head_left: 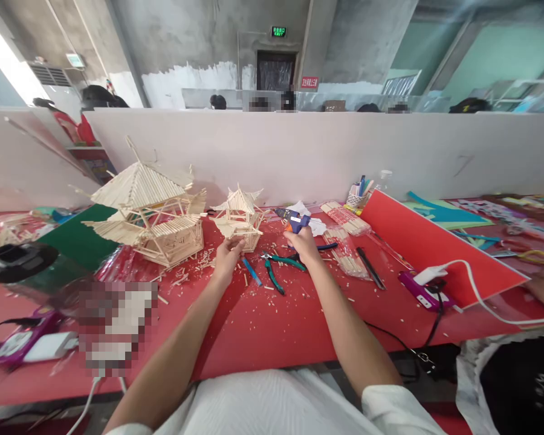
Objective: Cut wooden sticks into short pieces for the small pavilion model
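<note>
A small pavilion model (241,211) built of thin wooden sticks stands on the red table. My left hand (227,261) is at its front left base, fingers bent against it; the fingertips are partly hidden. My right hand (303,243) is closed around a blue hot glue gun (299,223) with an orange trigger. The gun's nozzle points left, toward the small model, with a gap between them. Below and between my hands lie green-handled pliers (274,273) and a blue strip (252,272).
A larger stick pavilion (152,211) stands at left. Packs of sticks (348,254), a black pen-like tool (370,269), a red board (435,251) and a purple power strip (424,293) are at right. A phone-like blurred object, bottle (40,272) and stick scraps lie about. A white partition (299,151) bounds the back.
</note>
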A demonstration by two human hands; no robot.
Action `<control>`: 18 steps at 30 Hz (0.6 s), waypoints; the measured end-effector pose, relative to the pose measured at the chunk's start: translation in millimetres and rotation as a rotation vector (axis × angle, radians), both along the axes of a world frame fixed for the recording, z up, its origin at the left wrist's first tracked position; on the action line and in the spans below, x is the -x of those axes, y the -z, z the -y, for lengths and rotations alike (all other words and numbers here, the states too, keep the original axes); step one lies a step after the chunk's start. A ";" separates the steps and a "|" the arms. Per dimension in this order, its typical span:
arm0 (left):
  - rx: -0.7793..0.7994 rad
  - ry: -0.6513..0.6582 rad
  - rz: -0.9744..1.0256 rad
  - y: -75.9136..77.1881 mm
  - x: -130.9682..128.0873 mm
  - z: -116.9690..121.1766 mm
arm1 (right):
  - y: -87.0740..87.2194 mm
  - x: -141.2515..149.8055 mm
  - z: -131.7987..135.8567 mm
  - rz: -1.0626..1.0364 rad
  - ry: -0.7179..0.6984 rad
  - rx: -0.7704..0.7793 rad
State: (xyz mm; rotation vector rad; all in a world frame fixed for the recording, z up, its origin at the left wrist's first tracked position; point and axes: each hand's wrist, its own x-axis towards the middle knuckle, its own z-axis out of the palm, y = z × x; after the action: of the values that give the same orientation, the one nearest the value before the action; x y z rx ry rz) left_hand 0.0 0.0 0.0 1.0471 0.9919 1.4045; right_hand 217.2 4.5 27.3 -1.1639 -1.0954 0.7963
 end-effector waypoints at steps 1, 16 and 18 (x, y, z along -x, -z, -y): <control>-0.001 0.009 -0.005 0.6 -1.5 0.4 | 0.1 -4.0 -0.4 0.056 0.025 0.004; 0.117 0.071 0.245 -0.4 -25.0 4.7 | 1.0 -46.0 -7.9 0.511 0.203 -0.062; 0.128 0.095 0.220 0.0 -23.4 5.5 | 0.7 -47.5 -6.6 0.597 0.232 -0.018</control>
State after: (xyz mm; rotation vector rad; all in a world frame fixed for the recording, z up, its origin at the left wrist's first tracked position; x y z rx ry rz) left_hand 23.4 -5.5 0.0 0.8151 0.8484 1.3282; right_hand 264.7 11.1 26.6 -1.5302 -1.4103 0.2540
